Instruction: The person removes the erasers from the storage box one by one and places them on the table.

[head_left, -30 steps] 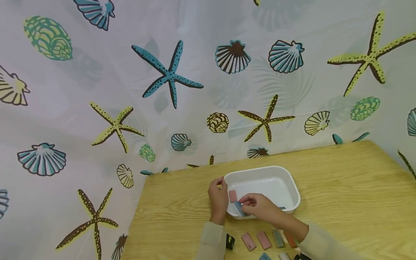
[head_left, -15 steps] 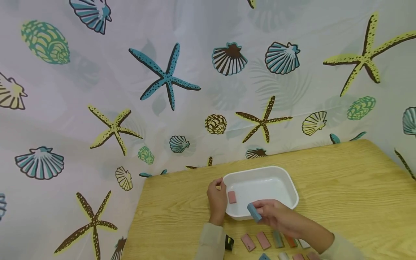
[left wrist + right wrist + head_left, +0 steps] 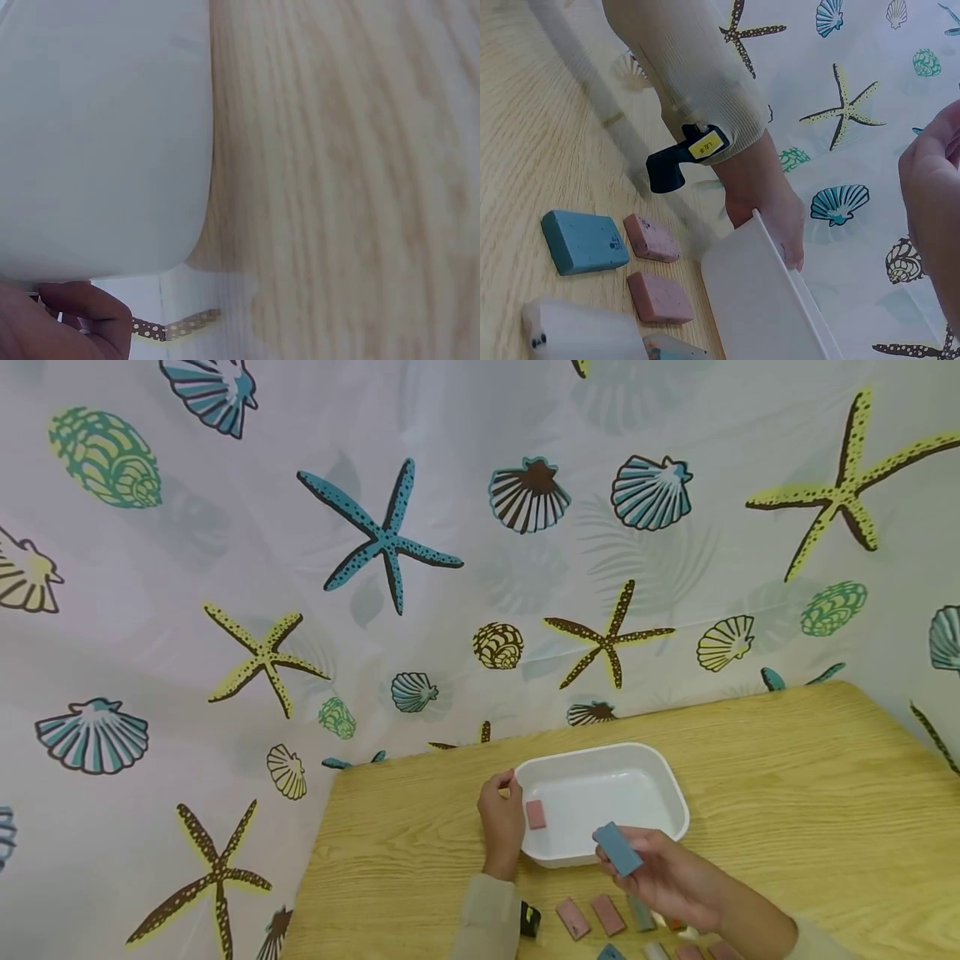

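Note:
A white plastic tub (image 3: pixel 600 777) stands on the wooden table. My left hand (image 3: pixel 501 818) grips its left rim, the fingers curled at the edge; in the left wrist view, part of this hand (image 3: pixel 71 322) shows beside the tub's wall (image 3: pixel 105 142). My right hand (image 3: pixel 675 877) holds a blue eraser (image 3: pixel 618 848) between thumb and fingers, above the tub's near right rim. Inside the tub, at its left end, lies a pink eraser (image 3: pixel 536 814). The right hand's own edge (image 3: pixel 934 195) shows in the right wrist view, but the held eraser does not.
Several erasers lie in front of the tub, including a pink one (image 3: pixel 573 918), another pink one (image 3: pixel 608 915) and a blue one (image 3: pixel 585 241). A black strap mount (image 3: pixel 679 157) sits on the left wrist. A shell-patterned cloth (image 3: pixel 420 635) hangs behind the table.
The right hand has lifted the blue eraser out of the tub's left end, moved right and toward me, and turned its broad face up. The left hand stays at the rim.

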`<move>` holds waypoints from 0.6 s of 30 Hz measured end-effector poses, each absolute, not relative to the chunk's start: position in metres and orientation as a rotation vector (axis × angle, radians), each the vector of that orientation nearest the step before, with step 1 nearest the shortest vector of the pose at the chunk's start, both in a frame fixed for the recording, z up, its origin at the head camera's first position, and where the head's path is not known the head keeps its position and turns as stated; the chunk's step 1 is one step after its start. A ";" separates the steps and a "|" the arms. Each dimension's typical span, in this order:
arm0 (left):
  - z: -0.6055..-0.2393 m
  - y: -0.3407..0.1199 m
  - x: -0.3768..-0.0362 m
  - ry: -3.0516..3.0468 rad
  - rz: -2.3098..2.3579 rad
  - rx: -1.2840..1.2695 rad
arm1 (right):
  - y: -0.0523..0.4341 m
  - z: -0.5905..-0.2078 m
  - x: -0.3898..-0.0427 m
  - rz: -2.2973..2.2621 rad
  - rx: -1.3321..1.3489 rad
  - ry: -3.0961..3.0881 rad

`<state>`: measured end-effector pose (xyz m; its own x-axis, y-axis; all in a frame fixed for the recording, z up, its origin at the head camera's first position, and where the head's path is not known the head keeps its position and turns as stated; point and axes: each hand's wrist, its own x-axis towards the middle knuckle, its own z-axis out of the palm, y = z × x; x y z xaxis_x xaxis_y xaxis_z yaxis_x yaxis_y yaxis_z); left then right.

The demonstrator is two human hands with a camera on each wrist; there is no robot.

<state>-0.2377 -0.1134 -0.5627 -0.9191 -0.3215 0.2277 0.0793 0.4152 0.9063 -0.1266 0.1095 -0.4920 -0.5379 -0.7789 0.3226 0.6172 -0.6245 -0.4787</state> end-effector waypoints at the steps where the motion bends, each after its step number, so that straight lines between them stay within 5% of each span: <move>1: -0.562 -0.113 -0.237 -2.307 -1.508 0.207 | 0.110 -0.491 -0.125 -2.173 -0.670 0.382; 10: -0.566 -0.113 -0.236 -2.254 -1.496 0.142 | 0.114 -0.491 -0.110 -2.120 -0.742 0.567; 18: -0.562 -0.114 -0.236 -2.291 -1.554 0.188 | 0.121 -0.504 -0.095 -2.037 -0.532 0.853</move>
